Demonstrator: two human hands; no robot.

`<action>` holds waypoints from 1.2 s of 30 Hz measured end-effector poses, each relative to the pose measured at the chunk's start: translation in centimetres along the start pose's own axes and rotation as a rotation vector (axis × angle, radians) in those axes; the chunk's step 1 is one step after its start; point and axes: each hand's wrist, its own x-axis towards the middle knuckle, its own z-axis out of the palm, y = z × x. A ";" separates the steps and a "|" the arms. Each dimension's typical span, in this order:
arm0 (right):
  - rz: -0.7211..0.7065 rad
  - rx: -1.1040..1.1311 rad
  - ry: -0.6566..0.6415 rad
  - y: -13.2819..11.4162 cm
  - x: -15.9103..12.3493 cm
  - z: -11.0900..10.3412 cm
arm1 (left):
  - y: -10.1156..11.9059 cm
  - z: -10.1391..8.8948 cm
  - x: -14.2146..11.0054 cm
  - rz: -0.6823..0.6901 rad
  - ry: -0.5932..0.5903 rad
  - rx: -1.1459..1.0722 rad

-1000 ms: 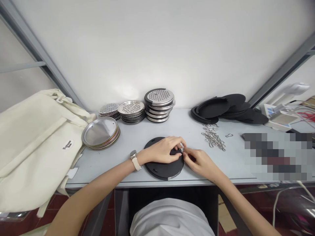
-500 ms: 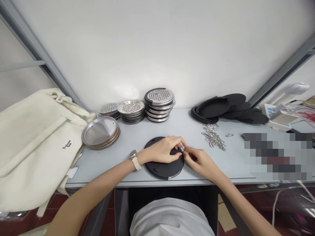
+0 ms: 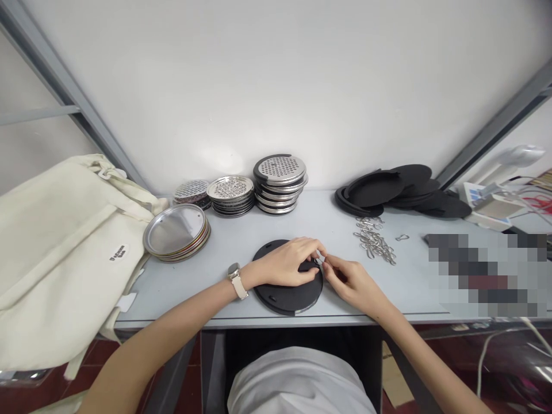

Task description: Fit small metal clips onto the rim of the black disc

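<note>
Near the table's front edge lies a black round plate [image 3: 288, 296], flat, with small slots and a strip of bright rim at its lower right. Across it rests my left hand [image 3: 293, 261], a watch on its wrist, its thumb and fingers closed at the plate's right rim. A small shiny metal clip [image 3: 319, 260] shows partly between the hands. My right hand [image 3: 347, 282] pinches at that clip from the right, fingertips together. Fingers hide most of the clip and how it sits on the plate.
Loose metal clips [image 3: 375, 241] lie to the right, below a pile of black round covers [image 3: 379, 187]. Perforated metal grater discs [image 3: 280, 187] stand in stacks at the back. Plain metal discs [image 3: 175, 230] are stacked at left beside a cream bag [image 3: 77, 247].
My right fingertips have shifted very slightly up at the clip. My left hand and the black plate stay in place.
</note>
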 end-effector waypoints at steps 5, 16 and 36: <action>-0.018 -0.006 -0.039 -0.2 0.1 -0.2 | 0.1 0.0 0.0 -0.034 0.013 -0.003; 0.005 -0.015 -0.030 0.0 0.2 0.0 | 0.1 0.0 0.0 -0.020 0.009 -0.023; -0.006 0.002 -0.008 -0.1 0.2 0.0 | 0.0 0.0 0.0 0.048 0.000 0.028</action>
